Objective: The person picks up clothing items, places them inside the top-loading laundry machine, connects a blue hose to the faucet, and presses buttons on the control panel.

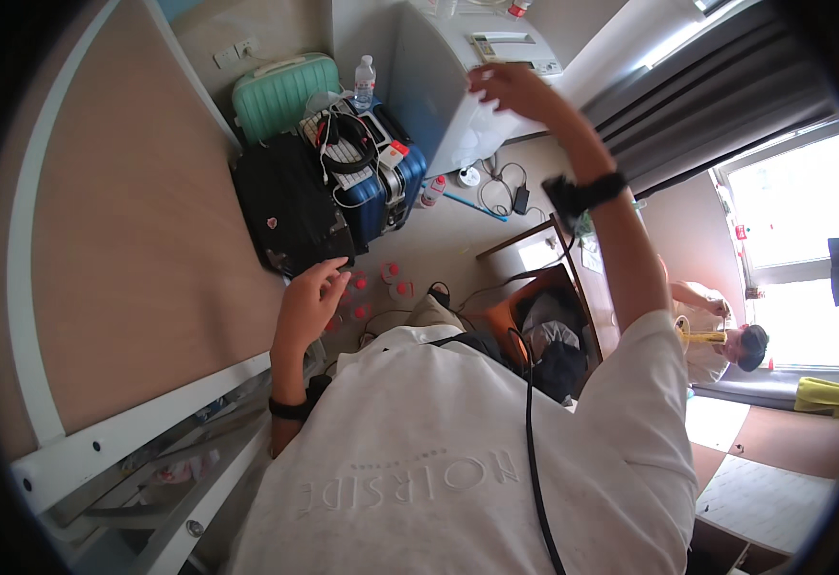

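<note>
My left hand (309, 302) hangs with its fingers apart and holds nothing. It is just off the edge of a wooden bed board (141, 240), above a black suitcase (290, 206) on the floor below. My right hand (506, 84) is raised far out, with a black band on its wrist. Its bent fingers lie at the top edge of a tall grey-white cabinet (439, 96). A pale patch shows under the palm, and I cannot tell whether the hand grips anything. My white shirt fills the lower middle.
A mint suitcase (285, 91), a blue suitcase (386, 187) piled with cables and a water bottle (365, 81) stand below. Several red-capped bottles (373, 285) lie on the floor. A desk (535, 251) and another person (717, 335) are at the right, by a window (803, 211).
</note>
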{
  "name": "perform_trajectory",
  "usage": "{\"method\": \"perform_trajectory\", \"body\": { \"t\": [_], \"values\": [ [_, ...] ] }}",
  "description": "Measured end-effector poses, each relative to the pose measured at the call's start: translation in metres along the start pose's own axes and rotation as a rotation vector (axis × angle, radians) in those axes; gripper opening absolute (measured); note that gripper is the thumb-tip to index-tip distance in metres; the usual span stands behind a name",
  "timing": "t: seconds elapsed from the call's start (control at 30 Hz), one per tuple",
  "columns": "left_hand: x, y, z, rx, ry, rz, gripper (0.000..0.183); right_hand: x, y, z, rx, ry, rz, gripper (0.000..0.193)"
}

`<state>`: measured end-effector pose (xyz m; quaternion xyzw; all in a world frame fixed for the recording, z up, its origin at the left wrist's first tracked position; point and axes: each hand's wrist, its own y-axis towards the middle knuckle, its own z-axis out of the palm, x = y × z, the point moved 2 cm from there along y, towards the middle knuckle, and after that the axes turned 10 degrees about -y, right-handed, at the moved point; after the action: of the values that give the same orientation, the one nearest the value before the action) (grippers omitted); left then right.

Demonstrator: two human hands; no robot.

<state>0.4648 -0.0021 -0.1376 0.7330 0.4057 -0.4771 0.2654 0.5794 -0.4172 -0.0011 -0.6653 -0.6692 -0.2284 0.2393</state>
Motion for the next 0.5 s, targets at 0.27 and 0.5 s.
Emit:
{"method": "perform_trajectory", "body": {
  "t": [0.27, 0.5],
  "values": [
    [0.000, 0.005, -0.032, -0.263, 0.022, 0.086, 0.027, 0.082, 0.086, -0.140, -0.049, 0.016, -0.041, 0.047],
    [0.014, 0.033, -0.042, -0.445, 0.041, 0.039, 0.028, 0.020, 0.159, -0.171, -0.167, -0.035, -0.004, 0.047]
  ]
}}
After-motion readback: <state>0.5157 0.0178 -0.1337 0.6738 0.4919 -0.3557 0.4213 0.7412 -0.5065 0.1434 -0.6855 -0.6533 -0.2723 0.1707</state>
